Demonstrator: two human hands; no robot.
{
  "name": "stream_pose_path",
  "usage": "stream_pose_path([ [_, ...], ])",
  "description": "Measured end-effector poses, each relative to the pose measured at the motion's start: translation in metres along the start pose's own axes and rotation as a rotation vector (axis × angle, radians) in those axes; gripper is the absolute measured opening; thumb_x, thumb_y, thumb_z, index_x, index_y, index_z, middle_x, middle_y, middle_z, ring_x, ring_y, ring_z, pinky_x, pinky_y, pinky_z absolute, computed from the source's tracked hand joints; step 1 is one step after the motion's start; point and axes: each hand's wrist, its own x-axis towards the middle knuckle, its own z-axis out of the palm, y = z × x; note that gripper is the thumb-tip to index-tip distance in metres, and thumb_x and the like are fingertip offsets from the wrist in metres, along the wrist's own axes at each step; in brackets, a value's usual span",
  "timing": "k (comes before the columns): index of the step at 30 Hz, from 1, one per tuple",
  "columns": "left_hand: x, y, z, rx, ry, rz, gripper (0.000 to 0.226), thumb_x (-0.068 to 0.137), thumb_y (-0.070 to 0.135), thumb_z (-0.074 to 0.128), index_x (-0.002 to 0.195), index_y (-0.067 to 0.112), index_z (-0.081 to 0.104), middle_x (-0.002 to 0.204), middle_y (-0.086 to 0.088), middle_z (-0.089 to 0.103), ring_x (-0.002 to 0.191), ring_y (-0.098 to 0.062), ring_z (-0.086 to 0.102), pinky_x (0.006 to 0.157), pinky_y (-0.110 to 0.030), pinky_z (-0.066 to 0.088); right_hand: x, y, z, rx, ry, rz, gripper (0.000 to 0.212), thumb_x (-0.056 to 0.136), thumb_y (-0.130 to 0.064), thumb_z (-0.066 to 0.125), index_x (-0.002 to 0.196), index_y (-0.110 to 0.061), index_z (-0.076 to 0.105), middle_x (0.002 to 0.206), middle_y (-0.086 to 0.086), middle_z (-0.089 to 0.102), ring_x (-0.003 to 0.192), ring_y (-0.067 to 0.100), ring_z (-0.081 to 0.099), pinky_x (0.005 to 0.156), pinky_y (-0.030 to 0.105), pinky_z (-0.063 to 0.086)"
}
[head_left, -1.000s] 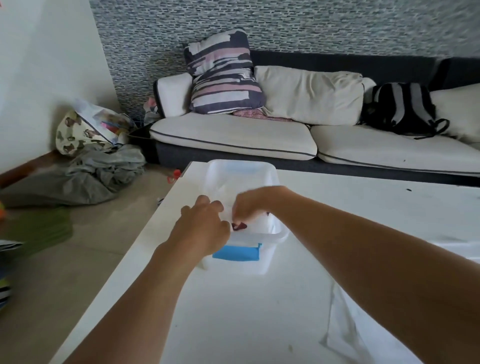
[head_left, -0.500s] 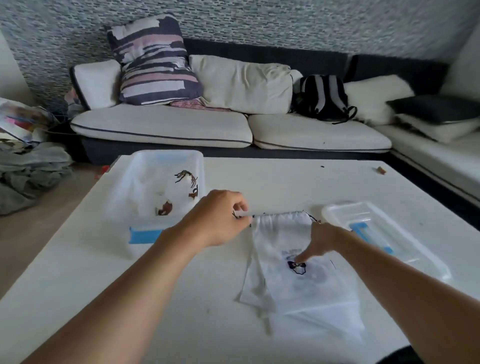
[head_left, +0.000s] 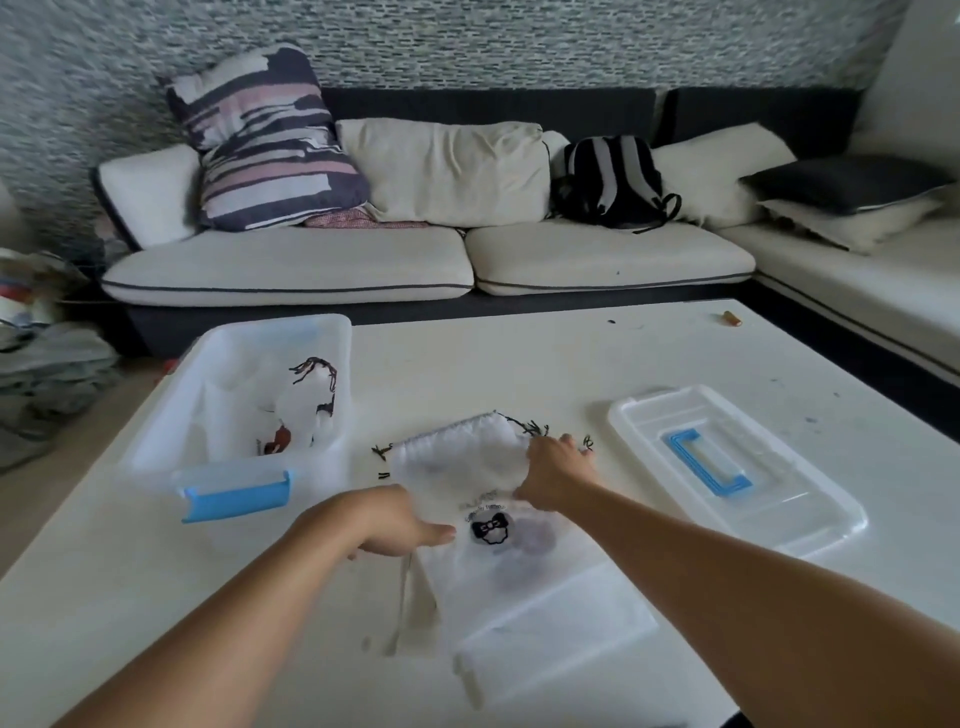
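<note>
My left hand (head_left: 395, 525) lay flat, fingers straight, on the white drawstring cloth bag (head_left: 457, 467) on the white surface (head_left: 519, 364); my right hand (head_left: 556, 470) pressed its top corner, fingers open

Your left hand (head_left: 384, 525) is blurred and covers the left edge of the pouch (head_left: 467, 467). Your right hand (head_left: 558, 470) hides its top right corner, and you can't tell what its fingers hold. The lettering (head_left: 483, 506) above the bow print (head_left: 489, 529) is too small to read. So is the brown bit (head_left: 731, 318) near the far right corner of the table (head_left: 519, 364).
</note>
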Motion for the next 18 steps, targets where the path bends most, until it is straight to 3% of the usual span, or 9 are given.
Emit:
stream_pose_path([
  [3,-0.005,0.0,-0.003,-0.051,-0.02,-0.012,0.088,0.085,0.075,0.05,0.145,0.011,0.038,0.131,-0.002,0.055,0.1,-0.024,0.063,0.085,-0.029,0.052,0.004,-0.014,-0.014,0.111,0.148,-0.021,0.028,0.086,-0.025,0.069,0.113,-0.022,0.067,0.12,0.003,0.055,0.121,0.032,0.048,0.098,0.043,0.047],
  [6,0.0,-0.002,-0.011,-0.428,0.118,0.076,0.097,0.074,0.083,0.052,0.145,0.018,0.043,0.142,0.006,0.052,0.122,-0.02,0.056,0.101,-0.031,0.045,0.0,-0.03,-0.059,0.616,0.17,-0.136,0.003,0.086,-0.013,0.069,0.085,-0.014,0.067,0.09,0.007,0.065,0.088,0.028,0.063,0.077,0.038,0.054],
  [8,0.0,0.001,-0.019,-0.757,0.159,0.088,0.105,0.064,0.094,0.051,0.138,0.019,0.049,0.144,0.011,0.05,0.132,-0.018,0.049,0.108,-0.032,0.036,-0.014,-0.038,-0.097,1.054,0.086,-0.193,0.015,0.087,-0.003,0.061,0.077,-0.014,0.06,0.087,0.012,0.067,0.079,0.029,0.065,0.066,0.044,0.058],
  [10,0.001,0.005,-0.029,-1.106,0.222,0.168,0.116,0.047,0.101,0.055,0.134,0.023,0.055,0.138,0.011,0.056,0.132,-0.014,0.048,0.113,-0.04,0.032,-0.035,-0.04,-0.125,1.349,-0.016,-0.315,0.021,0.083,0.003,0.052,0.091,-0.009,0.067,0.089,0.016,0.067,0.074,0.032,0.067,0.056,0.039,0.056],
  [12,-0.008,0.01,-0.04,-1.382,0.338,0.318,0.124,0.038,0.097,0.065,0.14,0.028,0.05,0.14,0.013,0.051,0.131,-0.007,0.042,0.117,-0.042,0.028,-0.055,-0.037,-0.139,1.495,-0.15,-0.408,0.046,0.07,-0.002,0.049,0.113,0.004,0.065,0.09,0.02,0.065,0.068,0.03,0.069,0.059,0.038,0.054],
  [14,-0.017,0.008,-0.053,-1.529,0.426,0.39,0.13,0.028,0.092,0.072,0.14,0.03,0.051,0.141,0.015,0.052,0.129,-0.003,0.043,0.114,-0.034,0.028,-0.067,-0.033,-0.139,1.544,-0.265,-0.437,0.049,0.061,-0.002,0.045,0.106,0.005,0.063,0.089,0.019,0.064,0.063,0.029,0.067,0.057,0.036,0.054],
  [16,-0.027,-0.001,-0.064,-1.544,0.368,0.495,0.107,0.036,0.091,0.071,0.123,0.028,0.066,0.12,0.014,0.068,0.114,-0.005,0.058,0.101,-0.028,0.038,-0.076,-0.03,-0.134,1.536,-0.369,-0.438,0.04,0.061,0.001,0.038,0.093,0.003,0.062,0.096,0.019,0.068,0.063,0.03,0.066,0.055,0.035,0.052],
  [18,-0.04,-0.009,-0.069,-1.547,0.151,0.553,0.082,0.063,0.082,0.066,0.115,0.019,0.073,0.108,0.0,0.075,0.102,-0.016,0.068,0.095,-0.033,0.046,-0.083,-0.031,-0.13,1.484,-0.44,-0.437,0.04,0.06,0.001,0.036,0.09,0.004,0.062,0.104,0.024,0.071,0.066,0.033,0.067,0.057,0.033,0.052],
])
